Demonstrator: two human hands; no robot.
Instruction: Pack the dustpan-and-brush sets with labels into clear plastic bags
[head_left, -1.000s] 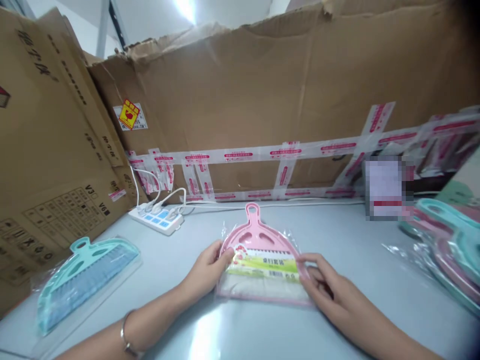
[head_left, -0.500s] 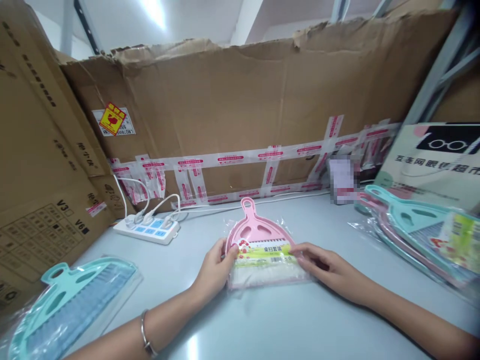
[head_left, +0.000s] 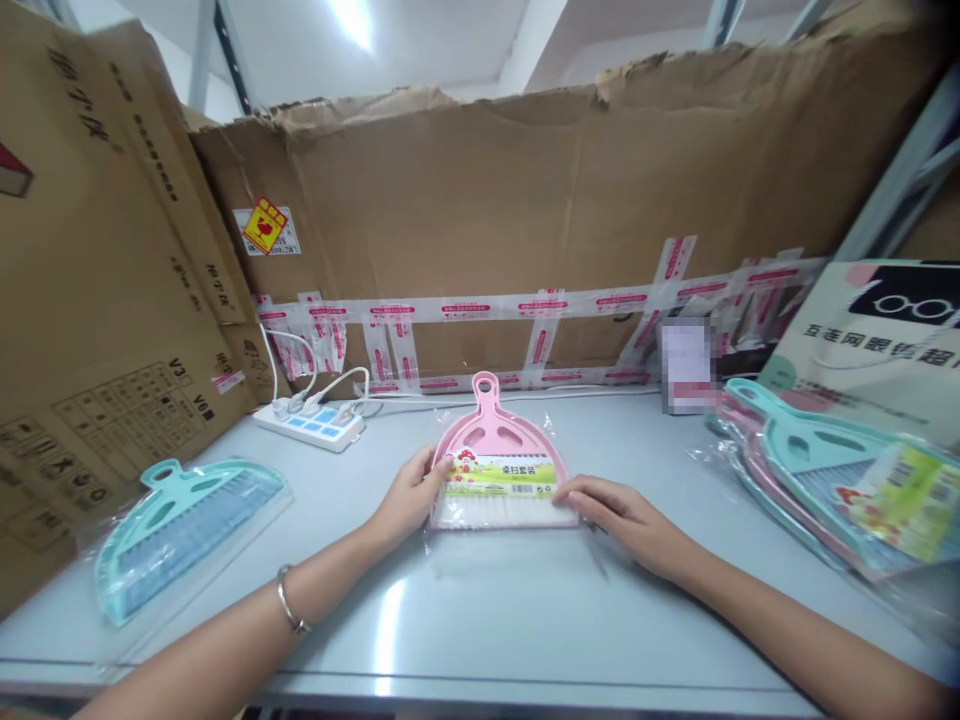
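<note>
A pink dustpan-and-brush set in a clear plastic bag lies in the middle of the table, its handle pointing away from me. Across it runs a yellow-green label card, with white bristles showing below. My left hand grips the set's left edge, thumb on top at the end of the label. At the lower right edge, my right hand has its fingers closed on the bagged set beside the label's corner. Its fingertips partly cover that edge.
A bagged turquoise dustpan set lies at left, and a pile of turquoise and pink dustpan sets at right. Behind are a power strip with plugged cables, a pixelated upright item, a large cardboard box and a printed white box.
The view has shifted, and the table's front edge now shows. Both hands and the pink set sit slightly farther left and higher in view, with the hands still on the set.
</note>
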